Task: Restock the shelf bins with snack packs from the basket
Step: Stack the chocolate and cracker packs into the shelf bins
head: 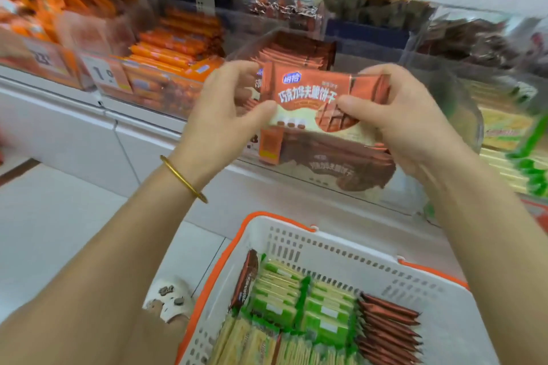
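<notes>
Item: a small stack of chocolate wafer packs [311, 94], brown-wrapped, held up in front of the shelf and above the basket [326, 243]. The long axis runs side to side, printed face toward the person. Grip: the left hand [225, 106], with a bangle [184, 179] at the wrist, pinches the left end, thumb on the front and fingers curled behind; the right hand [394, 115] clasps the right end the same way. Destination: the clear bin [409, 186] directly behind and a little below the stack, part-filled with matching brown packs, both hands about equally near it. Judgement: the stack must travel forward and down over the bin's front wall, kept level. The basket, white with an orange rim, holds green packs [281, 302], pale yellow ones and further brown packs [388, 329].
</notes>
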A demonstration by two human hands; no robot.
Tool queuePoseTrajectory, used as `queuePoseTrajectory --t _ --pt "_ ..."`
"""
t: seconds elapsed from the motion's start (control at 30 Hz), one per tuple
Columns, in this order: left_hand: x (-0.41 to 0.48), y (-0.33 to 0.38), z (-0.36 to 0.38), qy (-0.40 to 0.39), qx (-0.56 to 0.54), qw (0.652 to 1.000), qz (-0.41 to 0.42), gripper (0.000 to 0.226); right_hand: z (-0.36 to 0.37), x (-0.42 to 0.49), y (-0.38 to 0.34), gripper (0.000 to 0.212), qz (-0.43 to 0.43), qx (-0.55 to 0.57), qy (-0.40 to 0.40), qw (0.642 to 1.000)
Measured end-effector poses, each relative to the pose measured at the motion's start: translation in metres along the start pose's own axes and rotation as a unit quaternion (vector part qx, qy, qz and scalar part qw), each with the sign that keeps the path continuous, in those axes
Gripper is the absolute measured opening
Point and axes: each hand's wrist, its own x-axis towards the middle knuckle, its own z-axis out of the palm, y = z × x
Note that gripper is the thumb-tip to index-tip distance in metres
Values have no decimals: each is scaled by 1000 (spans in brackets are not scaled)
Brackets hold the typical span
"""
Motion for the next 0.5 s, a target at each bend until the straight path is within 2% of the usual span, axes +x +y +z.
queuePoseTrajectory --t 0.03,0.1,0.2,0.27,0.3,0.4,0.43,0.5 --pt "1 -6 1 9 92 995 40 43 4 14 -3 29 -17 -38 34 999" --pt "0 -22 6 -40 224 969 101 56 17 39 -1 33 -43 -110 71 990" --pt "-7 -32 15 -120 322 933 111 68 40 70 13 38 -60 -194 71 977" --pt "-9 -33 17 -126 354 920 114 71 56 83 20 42 -63 -273 72 957" --pt "-10 -34 17 -123 360 917 122 72 62 86 21 43 -63 -341 80 934" --pt "-10 -38 17 -117 370 911 136 74 73 86 24 55 -80 -540 104 831" --pt "-10 -38 17 -115 371 911 138 73 75 85 25 59 -92 -575 97 807" --pt "-11 -37 18 -114 370 912 138 73 75 84 26 67 -102 -605 85 785"
